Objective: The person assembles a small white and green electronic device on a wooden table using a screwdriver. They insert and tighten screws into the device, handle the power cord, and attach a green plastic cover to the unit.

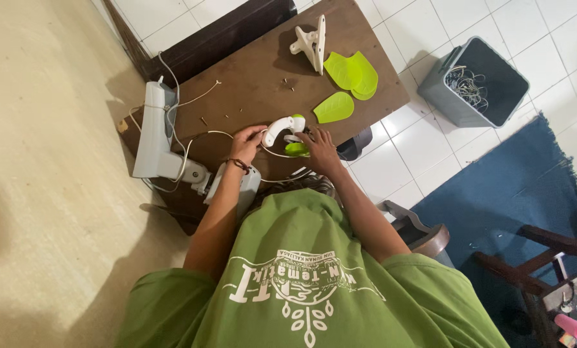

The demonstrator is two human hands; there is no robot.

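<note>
Left hand: the left hand (pixel 246 143), a dark band at its wrist, lies on the table (pixel 250 77) at the middle of the frame, its grip curled about the lower left end of the white curved part (pixel 281 127).
Right hand: the right hand (pixel 319 149) sits just right of it, fingers bent down over the green piece (pixel 295 149); whether they pinch it cannot be told.
White curved part: an arched plastic piece at frame centre, its long axis running from lower left to upper right, with a green-tipped end pointing toward the upper right.
Wire: a thin white wire (pixel 206 135) loops from the hands toward the left of the frame.
Grey body: a long grey housing (pixel 153 132) lies along the table's left edge, its length running top to bottom.
Green blades: three leaf-shaped green blades (pixel 351 74) lie at the upper right of the table, one apart and lower.
White bracket: a white bracket (pixel 312 42) stands at the top centre.
Screws: small screws (pixel 288 82) are scattered above the hands.
Bin: a grey bin (pixel 440 87) holding tangled wire stands on the tiled floor, upper right.
</note>
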